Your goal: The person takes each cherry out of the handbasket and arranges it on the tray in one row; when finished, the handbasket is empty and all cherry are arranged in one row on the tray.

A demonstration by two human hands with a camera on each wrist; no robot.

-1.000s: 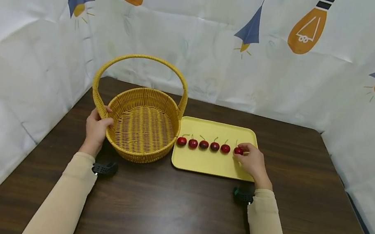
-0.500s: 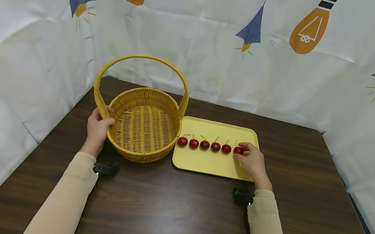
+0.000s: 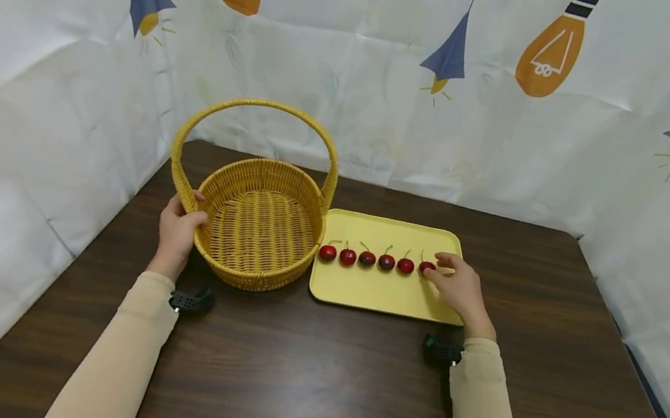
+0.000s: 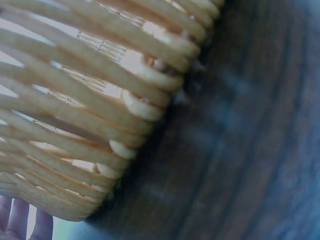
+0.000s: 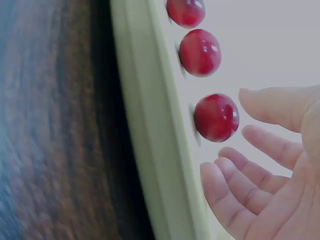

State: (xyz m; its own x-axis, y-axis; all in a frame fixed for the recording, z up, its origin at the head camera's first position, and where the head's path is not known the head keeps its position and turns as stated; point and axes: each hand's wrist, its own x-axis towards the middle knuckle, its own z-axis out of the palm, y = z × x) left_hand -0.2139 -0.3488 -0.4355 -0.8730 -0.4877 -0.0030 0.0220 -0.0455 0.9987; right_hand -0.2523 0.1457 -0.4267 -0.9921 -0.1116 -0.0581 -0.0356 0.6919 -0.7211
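A yellow wicker basket [image 3: 251, 284] with a tall arched handle stands on the left of the table. My left hand [image 3: 174, 237] grips its left side where the handle meets the rim, thumb over the edge; in the left wrist view its fingertips [image 4: 19, 219] show beside the woven wall. Against the basket's right side lies a yellow rectangular tray [image 3: 386, 299] with several stemmed dark red cherries [image 3: 366, 259] in a row. My right hand [image 3: 460, 291] is at the rightmost cherry [image 5: 217, 117]; the right wrist view shows its thumb and fingers spread, apart from the fruit.
The dark wooden table [image 3: 304, 383] reaches toward me and to the right of the tray. Behind it hangs a white curtain [image 3: 355, 93] printed with lamps and bulbs. Black straps with cameras [image 3: 441, 349] sit at both wrists.
My right hand has let go of the rightmost cherry and drawn slightly right, its fingers parting. The left hand keeps its grip on the basket. The view has shifted a little.
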